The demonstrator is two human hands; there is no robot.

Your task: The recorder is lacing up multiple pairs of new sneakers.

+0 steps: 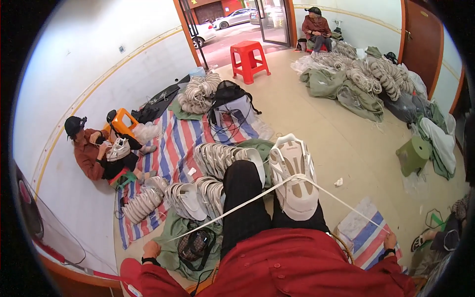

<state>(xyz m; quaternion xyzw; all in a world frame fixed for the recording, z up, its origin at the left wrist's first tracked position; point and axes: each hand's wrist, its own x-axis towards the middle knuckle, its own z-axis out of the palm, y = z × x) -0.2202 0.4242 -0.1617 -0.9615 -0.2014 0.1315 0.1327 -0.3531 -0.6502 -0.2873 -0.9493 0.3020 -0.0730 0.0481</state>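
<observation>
A white and beige shoe upper (296, 198) rests on my right thigh, its toe toward me. A long white shoelace (232, 210) runs through it near the toe and stretches taut to both sides. Far out to the left, my left hand (152, 249) is closed on one end of the lace. On the opposite side, my right hand (390, 241) grips the other end, low beside the striped sheet. Both arms are spread wide, and neither hand touches the upper.
Rows of shoe uppers (217, 161) lie by my left knee on a striped sheet (170, 143). One person (89, 153) works at the left wall, another (316, 30) sits far right. A red stool (249, 60) stands near the door; a green roll (413, 154) is at right.
</observation>
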